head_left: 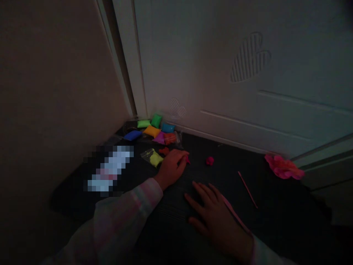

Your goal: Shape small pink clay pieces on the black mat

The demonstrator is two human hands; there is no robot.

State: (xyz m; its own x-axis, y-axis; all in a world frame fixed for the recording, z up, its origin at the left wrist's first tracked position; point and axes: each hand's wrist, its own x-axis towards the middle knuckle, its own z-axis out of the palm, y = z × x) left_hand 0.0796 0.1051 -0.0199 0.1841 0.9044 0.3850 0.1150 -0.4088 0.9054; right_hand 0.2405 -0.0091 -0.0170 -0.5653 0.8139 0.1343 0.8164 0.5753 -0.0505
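My left hand (172,167) reaches over the dark table, its fingers curled together around a small piece of pink modelling clay (188,159), mostly hidden by the fingertips. Close beside that hand lie a yellow clay packet (156,159) in a clear bag and a bit of red-orange clay (164,151). With fingers spread, my right hand (216,215) is low over the tabletop and holds nothing. A thin pink strip (234,213) runs along its outer side. Ahead of it sits a small pink clay lump (210,161).
Several coloured clay packets (152,131) are grouped at the table's back corner. A bright, pixelated panel (110,171) lies at left. To the right are a thin pink stick (248,189) and a pink flower-like piece (284,167). A white panel (193,55) with heart reliefs stands behind.
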